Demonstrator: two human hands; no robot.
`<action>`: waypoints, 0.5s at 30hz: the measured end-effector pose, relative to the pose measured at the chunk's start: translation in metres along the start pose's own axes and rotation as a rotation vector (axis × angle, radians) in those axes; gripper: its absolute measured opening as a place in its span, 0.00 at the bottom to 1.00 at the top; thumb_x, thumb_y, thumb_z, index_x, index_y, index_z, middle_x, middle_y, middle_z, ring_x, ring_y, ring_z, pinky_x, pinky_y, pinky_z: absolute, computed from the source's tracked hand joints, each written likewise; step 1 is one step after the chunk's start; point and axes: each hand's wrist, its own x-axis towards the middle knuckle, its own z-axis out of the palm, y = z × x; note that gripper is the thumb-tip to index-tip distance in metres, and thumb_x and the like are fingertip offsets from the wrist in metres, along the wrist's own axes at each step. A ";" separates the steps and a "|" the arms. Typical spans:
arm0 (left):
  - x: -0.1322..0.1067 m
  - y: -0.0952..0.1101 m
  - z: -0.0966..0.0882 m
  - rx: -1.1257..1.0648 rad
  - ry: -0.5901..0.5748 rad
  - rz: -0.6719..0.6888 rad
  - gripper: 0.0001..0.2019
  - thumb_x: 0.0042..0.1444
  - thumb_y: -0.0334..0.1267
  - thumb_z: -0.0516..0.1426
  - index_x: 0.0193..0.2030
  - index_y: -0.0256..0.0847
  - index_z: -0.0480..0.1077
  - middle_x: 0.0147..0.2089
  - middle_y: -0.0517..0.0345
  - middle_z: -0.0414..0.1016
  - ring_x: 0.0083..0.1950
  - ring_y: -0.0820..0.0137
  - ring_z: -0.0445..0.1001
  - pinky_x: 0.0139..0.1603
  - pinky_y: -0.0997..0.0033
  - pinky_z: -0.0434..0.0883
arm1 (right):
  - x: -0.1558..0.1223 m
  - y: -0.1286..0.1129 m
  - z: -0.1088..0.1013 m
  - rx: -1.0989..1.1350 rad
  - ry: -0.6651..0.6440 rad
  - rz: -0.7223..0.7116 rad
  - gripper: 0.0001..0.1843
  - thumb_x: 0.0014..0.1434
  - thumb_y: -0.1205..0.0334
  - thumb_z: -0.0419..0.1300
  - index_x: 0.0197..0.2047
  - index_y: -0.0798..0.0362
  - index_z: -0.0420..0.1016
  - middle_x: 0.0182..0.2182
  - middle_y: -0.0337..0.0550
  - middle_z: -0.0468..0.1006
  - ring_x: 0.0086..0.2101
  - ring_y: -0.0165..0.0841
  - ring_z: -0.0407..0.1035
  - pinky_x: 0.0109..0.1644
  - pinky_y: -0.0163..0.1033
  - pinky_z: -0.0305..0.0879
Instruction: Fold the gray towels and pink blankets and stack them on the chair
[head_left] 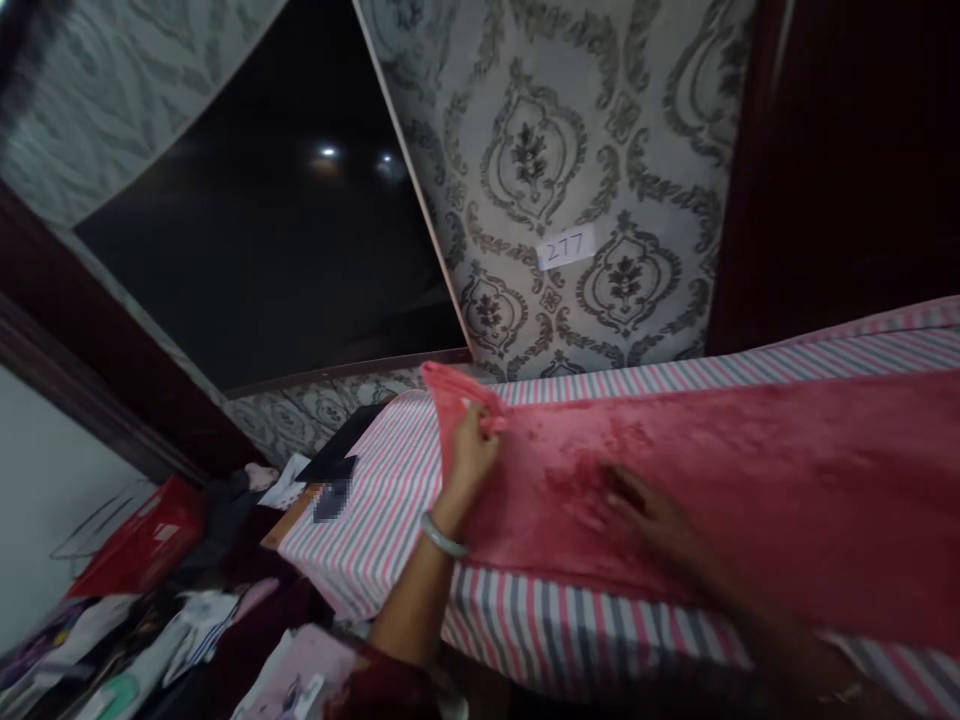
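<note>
A red plush blanket (750, 480) lies spread lengthwise over a pink, grey and white striped cloth (375, 490). At its left end, my left hand (474, 445) is closed on the blanket's edge. That edge stands up a little and folds over near the fingers. My right hand (641, 500) is over the middle of the blanket, thumb and fingers slightly apart. The pile beneath it looks ruffled, and nothing shows between those fingers. A grey bangle (442, 537) circles my left wrist.
Behind the striped surface stands a patterned wall with a paper label reading 277 (566, 247) and a large dark screen (300, 220). A dark item (331, 497) lies at the left end. Heaped clothes (195, 630) and a red bag (142, 540) sit at lower left.
</note>
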 end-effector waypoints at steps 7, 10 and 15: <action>-0.114 0.042 0.092 0.166 -0.565 0.426 0.23 0.49 0.21 0.53 0.53 0.40 0.68 0.65 0.41 0.69 0.64 0.58 0.71 0.63 0.57 0.71 | 0.009 0.008 -0.017 0.748 0.262 0.241 0.26 0.55 0.39 0.63 0.50 0.46 0.69 0.48 0.50 0.81 0.49 0.45 0.77 0.59 0.58 0.72; -0.138 0.030 0.101 0.233 -0.478 0.402 0.28 0.49 0.20 0.52 0.58 0.39 0.66 0.73 0.40 0.58 0.69 0.55 0.65 0.66 0.52 0.69 | 0.012 0.003 -0.018 0.729 0.243 0.274 0.25 0.53 0.41 0.65 0.49 0.46 0.68 0.49 0.50 0.80 0.48 0.45 0.77 0.58 0.57 0.72; -0.147 0.017 0.102 0.292 -0.317 0.292 0.26 0.47 0.23 0.55 0.56 0.39 0.69 0.66 0.38 0.68 0.63 0.50 0.70 0.61 0.46 0.72 | 0.042 -0.014 -0.025 0.423 0.149 0.425 0.24 0.57 0.53 0.59 0.56 0.46 0.65 0.48 0.49 0.80 0.44 0.41 0.78 0.49 0.52 0.77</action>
